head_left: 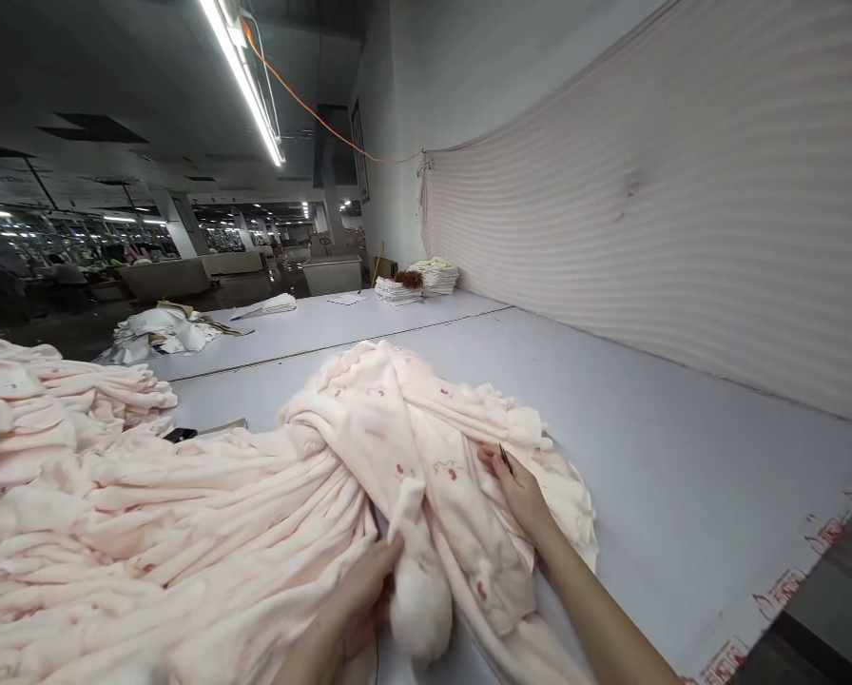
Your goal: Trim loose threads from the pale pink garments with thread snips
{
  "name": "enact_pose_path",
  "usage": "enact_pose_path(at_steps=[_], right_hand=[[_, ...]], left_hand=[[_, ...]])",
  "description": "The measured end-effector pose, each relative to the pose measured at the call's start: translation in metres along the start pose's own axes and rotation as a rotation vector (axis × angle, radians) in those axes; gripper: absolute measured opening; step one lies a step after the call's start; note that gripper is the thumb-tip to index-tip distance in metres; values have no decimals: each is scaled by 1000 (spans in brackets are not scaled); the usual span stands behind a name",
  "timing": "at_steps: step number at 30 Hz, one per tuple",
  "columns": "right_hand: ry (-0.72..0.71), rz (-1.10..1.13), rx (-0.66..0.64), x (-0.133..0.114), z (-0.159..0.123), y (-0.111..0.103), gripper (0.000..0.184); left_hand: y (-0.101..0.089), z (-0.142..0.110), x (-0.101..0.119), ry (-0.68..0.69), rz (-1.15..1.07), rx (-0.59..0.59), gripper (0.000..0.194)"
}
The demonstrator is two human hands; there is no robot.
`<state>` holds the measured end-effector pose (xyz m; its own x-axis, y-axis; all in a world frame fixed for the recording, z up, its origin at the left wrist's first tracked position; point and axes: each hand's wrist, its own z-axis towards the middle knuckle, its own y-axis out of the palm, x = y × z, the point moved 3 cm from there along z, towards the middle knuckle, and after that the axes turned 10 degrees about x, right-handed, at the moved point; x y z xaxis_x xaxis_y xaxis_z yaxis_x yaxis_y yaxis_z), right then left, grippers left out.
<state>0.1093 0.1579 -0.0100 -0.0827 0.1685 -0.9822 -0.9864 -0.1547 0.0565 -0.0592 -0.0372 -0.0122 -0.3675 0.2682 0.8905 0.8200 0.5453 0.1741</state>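
A pale pink fleece garment (440,428) with small red printed motifs lies spread in folds before me. My left hand (369,590) is closed at its near side, the thumb on a narrow whitish end of the fabric; the other fingers are partly hidden. My right hand (522,490) rests on the garment's right part. A small dark pointed tool (506,459), perhaps thread snips, sticks out from its fingers. Left of my hands, a large heap of the same pink garments (183,533) runs along the table, touching the spread one.
The grey-white table (654,447) has a seam across it and red-printed tape along its right edge. White scraps (165,331) lie far left; folded stacks (436,277) stand at the back. A dark phone-like object (181,435) lies beside the heap. Striped cloth (611,209) covers the right wall.
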Motion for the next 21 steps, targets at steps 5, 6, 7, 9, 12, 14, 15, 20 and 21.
enact_pose_path(at_steps=[5,6,7,9,12,14,15,20,21], right_hand=[[0,-44,8,-27,-90,-8,38],[4,-33,-56,-30,-105,-5,37],[0,-31,-107,-31,-117,-2,37],[-12,-52,-147,-31,-129,2,29],[-30,-115,-78,-31,-127,5,25],[-28,-66,-97,-33,-127,7,29],[11,5,-123,-32,-128,8,29],[498,460,-189,-20,-147,17,38],[559,488,-211,-20,-149,18,39]], left_hand=[[33,7,17,-221,-384,-170,51],[41,4,19,-231,-405,-174,52],[49,-1,19,-228,-410,-181,54],[59,-16,17,-148,-366,-218,57],[61,-42,5,152,-166,-118,83],[52,-52,-2,387,17,132,95],[48,-54,-5,476,114,246,85],[32,-41,2,668,415,384,24],[29,-40,5,655,410,385,26]])
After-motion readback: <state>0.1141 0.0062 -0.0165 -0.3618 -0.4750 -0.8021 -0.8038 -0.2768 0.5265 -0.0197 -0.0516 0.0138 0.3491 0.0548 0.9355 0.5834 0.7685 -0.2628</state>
